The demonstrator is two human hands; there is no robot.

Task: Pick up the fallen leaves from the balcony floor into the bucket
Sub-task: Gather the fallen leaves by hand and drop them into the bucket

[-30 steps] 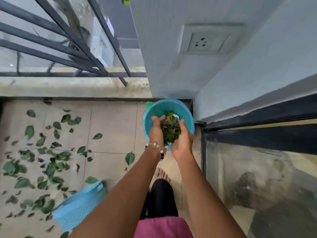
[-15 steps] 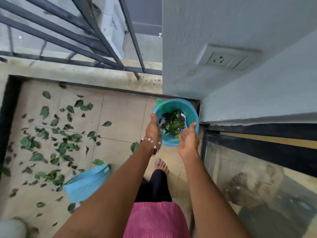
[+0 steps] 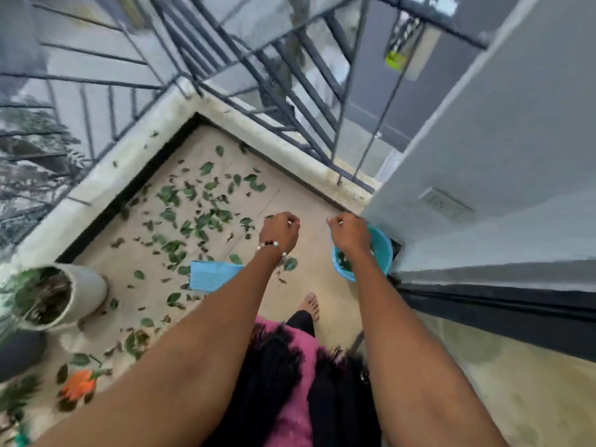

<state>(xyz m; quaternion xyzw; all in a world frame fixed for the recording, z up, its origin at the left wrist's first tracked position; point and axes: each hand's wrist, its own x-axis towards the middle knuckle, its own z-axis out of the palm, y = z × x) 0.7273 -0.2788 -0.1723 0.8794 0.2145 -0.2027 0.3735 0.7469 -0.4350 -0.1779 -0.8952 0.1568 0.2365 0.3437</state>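
Both hands are hanging above the balcony floor [image 3: 303, 201] with fingers loosely curled and holding nothing: the left hand [image 3: 280, 233], wearing a beaded bracelet [image 3: 270, 245], is hovering over bare tile, while the right hand [image 3: 349, 234] is hovering over the blue bucket [image 3: 382, 250]. The bucket is sitting in the corner by the wall, containing leaves. Fallen leaves [image 3: 193, 217] are lying scattered to the left, near a blue dustpan [image 3: 211, 275] and a white plant pot [image 3: 75, 293].

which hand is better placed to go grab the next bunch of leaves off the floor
Probably the left hand: it hangs over the floor beside the scattered leaves, while the right hand is above the bucket, farther from them.
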